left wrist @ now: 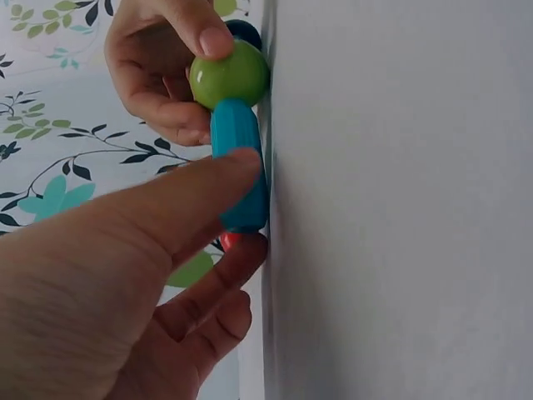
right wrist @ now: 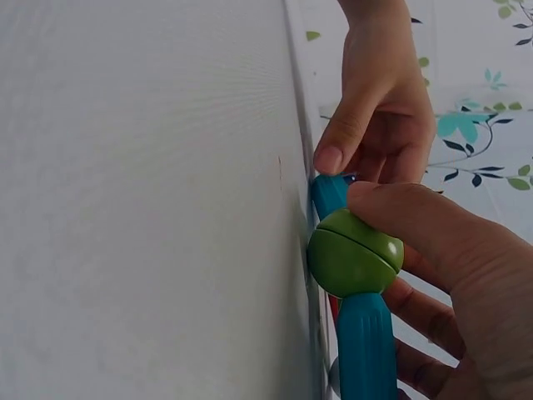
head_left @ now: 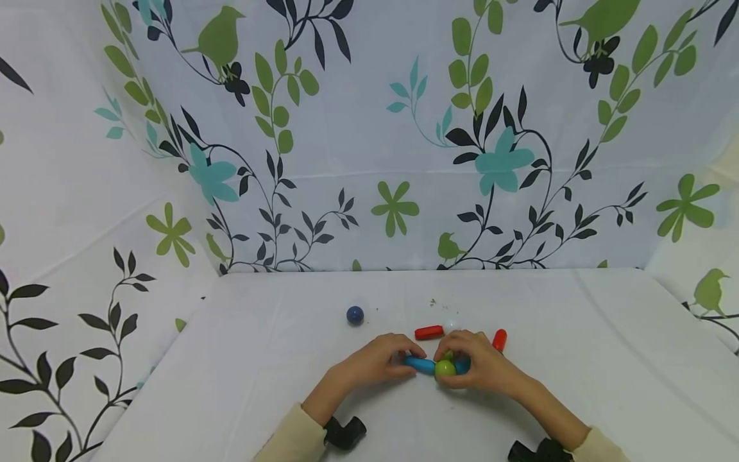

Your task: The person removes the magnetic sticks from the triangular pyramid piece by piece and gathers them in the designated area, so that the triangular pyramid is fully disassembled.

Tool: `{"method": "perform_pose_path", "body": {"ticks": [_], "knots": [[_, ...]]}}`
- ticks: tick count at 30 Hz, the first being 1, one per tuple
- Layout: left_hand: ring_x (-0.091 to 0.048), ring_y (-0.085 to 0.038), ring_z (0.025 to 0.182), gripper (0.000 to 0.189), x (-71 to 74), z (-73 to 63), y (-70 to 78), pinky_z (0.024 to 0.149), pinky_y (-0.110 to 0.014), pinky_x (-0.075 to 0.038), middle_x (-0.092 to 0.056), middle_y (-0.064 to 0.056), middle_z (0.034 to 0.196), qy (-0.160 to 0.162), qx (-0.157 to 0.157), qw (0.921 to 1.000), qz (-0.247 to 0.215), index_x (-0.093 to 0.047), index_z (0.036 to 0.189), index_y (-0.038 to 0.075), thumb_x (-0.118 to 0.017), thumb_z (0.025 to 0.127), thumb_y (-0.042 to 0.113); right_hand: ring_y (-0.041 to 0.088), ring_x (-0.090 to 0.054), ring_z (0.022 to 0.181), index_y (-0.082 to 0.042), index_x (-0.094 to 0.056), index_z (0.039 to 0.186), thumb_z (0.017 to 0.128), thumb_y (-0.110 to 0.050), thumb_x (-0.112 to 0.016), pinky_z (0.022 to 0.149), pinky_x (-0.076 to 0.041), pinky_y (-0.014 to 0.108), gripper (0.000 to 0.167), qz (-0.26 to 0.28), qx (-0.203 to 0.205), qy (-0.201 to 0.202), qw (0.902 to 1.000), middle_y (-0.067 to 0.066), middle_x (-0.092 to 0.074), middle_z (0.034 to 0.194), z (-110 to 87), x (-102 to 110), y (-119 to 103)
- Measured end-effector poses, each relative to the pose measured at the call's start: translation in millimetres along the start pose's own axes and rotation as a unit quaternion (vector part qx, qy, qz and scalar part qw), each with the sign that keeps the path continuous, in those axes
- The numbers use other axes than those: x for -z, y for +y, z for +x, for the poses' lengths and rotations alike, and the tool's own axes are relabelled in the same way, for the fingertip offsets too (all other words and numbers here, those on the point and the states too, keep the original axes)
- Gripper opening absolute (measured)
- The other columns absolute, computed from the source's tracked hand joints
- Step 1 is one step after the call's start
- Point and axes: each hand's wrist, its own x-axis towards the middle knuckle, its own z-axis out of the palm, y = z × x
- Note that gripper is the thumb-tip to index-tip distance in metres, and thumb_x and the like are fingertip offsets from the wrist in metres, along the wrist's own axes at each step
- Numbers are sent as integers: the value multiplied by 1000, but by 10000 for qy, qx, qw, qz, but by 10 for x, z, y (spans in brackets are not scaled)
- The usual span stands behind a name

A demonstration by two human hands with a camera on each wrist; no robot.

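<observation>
Green and glossy, the ball (head_left: 445,368) is gripped by the right hand (head_left: 480,360); left of the ball — apparently touching it — is a blue rod (head_left: 420,364), pinched by the left hand (head_left: 375,360). Both pieces look light, stiff, slippery — hold the rod mid-length.

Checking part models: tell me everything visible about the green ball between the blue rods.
The green ball looks smooth, round and glossy, like plastic, with a dark seam line. It sits between the left blue rod and the right blue rod, apparently touching both. The right hand grips it, thumb on its surface. Whether it is joined to the rods, or rests on the white tabletop, can't be told.
</observation>
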Motion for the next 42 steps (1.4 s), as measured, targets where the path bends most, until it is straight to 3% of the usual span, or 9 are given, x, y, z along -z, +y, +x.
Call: {"method": "perform_pose_path", "body": {"ticks": [8, 22, 34, 42], "knots": [[-52, -4, 103, 28, -113, 57, -23, 94, -22, -41, -66, 3, 112, 57, -54, 9999, 119, -68, 118, 13, -70, 91, 18, 8, -53, 95, -22, -68, 95, 80, -25, -81, 77, -35, 36, 20, 24, 37, 14, 10000, -10, -64, 98, -8, -10, 32], [-55, -4, 105, 27, -226, 88, -19, 95, -22, -43, -67, 3, 115, 290, -241, 9991, -170, -67, 119, 11, -66, 94, 22, 7, -53, 98, -22, -67, 96, 78, -21, -82, 79, -34, 37, 24, -49, 46, 22, 10000, -12, -63, 100, -22, -21, 66], [-57, -3, 106, 26, -176, 88, -9, 96, -23, -44, -67, 3, 113, 225, -149, 9990, -353, -68, 118, 13, -66, 94, 22, 8, -53, 98, -23, -67, 96, 80, -23, -81, 78, -35, 37, 21, -67, 159, 97, 9998, -11, -63, 100, -16, -21, 49], [-56, -6, 91, 26, -76, 38, -44, 84, -20, -48, -68, 2, 105, 475, 12, 9982, -356, -70, 115, 11, -71, 89, 18, 8, -53, 99, -20, -68, 97, 80, -26, -81, 79, -36, 37, 22, -91, 37, 15, 10000, -12, -63, 101, -17, -19, 64]]}}
